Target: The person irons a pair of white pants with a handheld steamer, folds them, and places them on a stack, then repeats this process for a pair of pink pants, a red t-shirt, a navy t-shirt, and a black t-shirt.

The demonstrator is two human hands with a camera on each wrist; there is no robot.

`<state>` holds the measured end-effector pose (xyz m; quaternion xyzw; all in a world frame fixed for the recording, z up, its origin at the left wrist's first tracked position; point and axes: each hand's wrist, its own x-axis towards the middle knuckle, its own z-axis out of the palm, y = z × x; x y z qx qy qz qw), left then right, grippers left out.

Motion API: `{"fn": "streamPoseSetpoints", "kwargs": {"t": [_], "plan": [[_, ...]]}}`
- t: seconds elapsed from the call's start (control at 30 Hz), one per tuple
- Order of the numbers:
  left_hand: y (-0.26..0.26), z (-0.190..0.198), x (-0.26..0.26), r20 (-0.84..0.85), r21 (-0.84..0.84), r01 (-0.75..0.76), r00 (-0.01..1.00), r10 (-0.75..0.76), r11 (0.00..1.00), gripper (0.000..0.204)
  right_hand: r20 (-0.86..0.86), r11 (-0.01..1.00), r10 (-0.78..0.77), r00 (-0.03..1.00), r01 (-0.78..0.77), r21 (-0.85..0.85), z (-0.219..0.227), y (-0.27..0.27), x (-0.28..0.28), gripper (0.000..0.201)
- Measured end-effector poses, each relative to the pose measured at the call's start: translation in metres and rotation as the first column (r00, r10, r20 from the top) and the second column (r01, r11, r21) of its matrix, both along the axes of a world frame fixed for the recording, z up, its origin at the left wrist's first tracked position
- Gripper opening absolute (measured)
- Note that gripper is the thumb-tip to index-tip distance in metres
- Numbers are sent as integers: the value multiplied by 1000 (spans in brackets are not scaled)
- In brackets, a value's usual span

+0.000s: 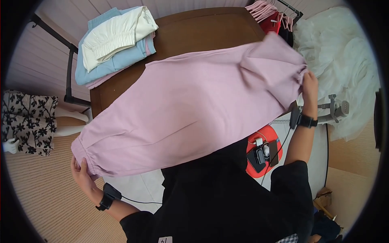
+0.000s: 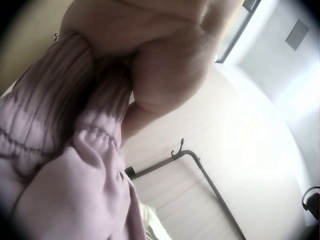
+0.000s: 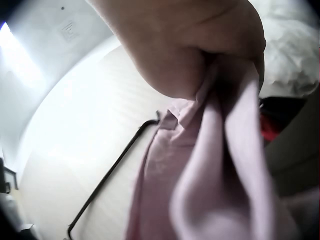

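A pink garment point(image 1: 174, 109) with a gathered elastic band is stretched between the two hands, over the near part of the brown table. At its lower left end the left hand point(image 1: 84, 175) grips the band; in the left wrist view gathered pink cloth point(image 2: 55, 110) runs into that hand point(image 2: 145, 55). The right hand point(image 1: 309, 87) pinches the opposite end at the upper right, where the cloth is bunched and partly blurred. The right wrist view shows folds of the cloth point(image 3: 200, 170) hanging from the right hand's point(image 3: 195, 45) curled fingers.
Folded white trousers point(image 1: 117, 36) and blue clothes point(image 1: 113, 64) are stacked on the brown table's point(image 1: 202, 30) left. Pink hangers point(image 1: 261, 10) and white tulle point(image 1: 332, 60) are at right. A red stool point(image 1: 253, 171) holds devices beside the person; a patterned skirt point(image 1: 30, 121) stands left.
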<state>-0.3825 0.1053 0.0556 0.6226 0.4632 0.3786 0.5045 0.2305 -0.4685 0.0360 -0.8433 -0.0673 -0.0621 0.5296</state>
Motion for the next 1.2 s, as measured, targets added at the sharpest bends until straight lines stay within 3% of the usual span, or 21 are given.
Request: {"fn": "streamPoseSetpoints", "kwargs": {"t": [0.07, 0.1, 0.17, 0.23, 0.3, 0.37, 0.4, 0.47, 0.5, 0.57, 0.6, 0.67, 0.7, 0.77, 0.8, 0.87, 0.9, 0.97, 1.0, 1.07, 1.2], "plan": [[1, 5, 14, -32, -16, -22, 999, 21, 1000, 49, -178, 935, -312, 933, 269, -232, -3, -38, 22, 23], [2, 6, 19, -59, -30, -49, 997, 47, 998, 50, -176, 934, -315, 933, 272, -231, -12, -50, 25, 23], [18, -15, 14, -95, -15, -38, 995, 36, 999, 51, 55, 885, -361, 931, 360, -296, -29, -58, 25, 33], [24, -30, 9, -147, -2, -18, 989, 17, 1000, 52, -24, 915, -324, 946, 306, -264, -29, -55, 14, 48], [25, -31, 12, -246, -14, -49, 968, 44, 999, 52, 165, 983, -40, 986, 69, -173, -32, -31, -14, 52], [27, -30, 14, -283, -24, -18, 959, 10, 1000, 52, 93, 927, 194, 977, -151, -342, 2, 29, -67, 55], [27, -29, 14, -313, -37, -6, 950, -6, 999, 52, 90, 930, 176, 980, -135, -341, -3, 38, -73, 55], [33, -34, 10, -348, -28, 12, 937, -22, 1000, 52, 331, 676, 440, 835, -66, -734, -13, 46, -73, 54], [37, -37, 8, -380, -20, 11, 925, -18, 1000, 52, 332, 678, 431, 839, -58, -733, -13, 43, -66, 54], [29, -31, 13, -376, -20, 4, 927, -11, 1000, 51, 233, 805, 209, 950, -31, -593, -9, 37, -44, 50], [26, -30, 16, -372, -20, -9, 928, 1, 1000, 51, 239, 806, 207, 949, -27, -591, -7, 30, -30, 50], [31, -34, 8, -359, -15, 2, 933, -8, 1000, 50, -114, 944, 184, 976, -208, -256, -3, 4, 3, 41], [32, -37, 8, -351, -12, 14, 936, -18, 1000, 49, -108, 945, 181, 978, -203, -257, -3, -12, 23, 41], [29, -33, 12, -365, -23, 8, 931, -16, 1000, 49, 278, 914, -170, 945, 256, -313, -13, -42, 60, 46], [28, -31, 12, -385, -32, -1, 923, -11, 999, 49, 278, 913, -172, 945, 258, -315, -21, -52, 70, 46], [33, -39, 8, -366, -22, -1, 930, -7, 1000, 49, 329, 755, -329, 885, 456, -472, -22, -57, 77, 49], [37, -42, 7, -350, -11, -5, 937, 1, 1000, 49, 333, 753, -333, 882, 461, -470, -26, -60, 77, 49], [34, -40, 13, -352, -31, -11, 936, -1, 999, 49, 282, 845, -33, 959, 178, -504, -16, -29, 48, 51], [32, -38, 13, -365, -50, -20, 931, 1, 999, 49, 280, 845, -33, 959, 177, -505, -13, -15, 38, 51], [40, -45, 8, -386, -22, -15, 923, 5, 1000, 49, 102, 813, 260, 960, -161, -559, -10, 9, 20, 47], [47, -49, 3, -439, -22, -2, 898, -8, 1000, 50, 163, 767, 374, 913, -206, -608, -2, 42, 24, 41]]}}
